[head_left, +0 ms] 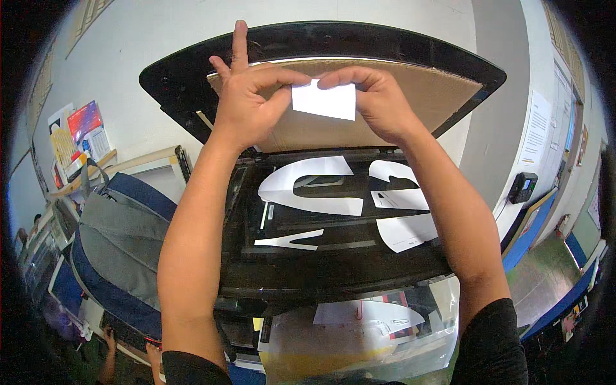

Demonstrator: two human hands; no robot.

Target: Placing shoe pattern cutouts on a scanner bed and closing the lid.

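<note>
Both my hands hold a small white piece of paper (333, 106) in front of the raised lid (173, 74) of a flatbed scanner. The thumb and fingers of my left hand (247, 106) pinch its upper left corner, with the index and little fingers pointing up. My right hand (382, 106) grips the right side and top edge. Below, on the dark scanner glass (346, 247), lie a U-shaped white paper cutout (282, 183), a small forked cutout (273, 242), a curved cutout (388, 170) and a rounded one (394, 237). My right forearm partly covers these last two.
A brown cardboard sheet (410, 96) lines the lid's underside. A grey and blue backpack (122, 250) stands at left. In front, a clear plastic sleeve (301, 359) holds another paper cutout (340, 314). Another person's hand (109, 337) shows at lower left.
</note>
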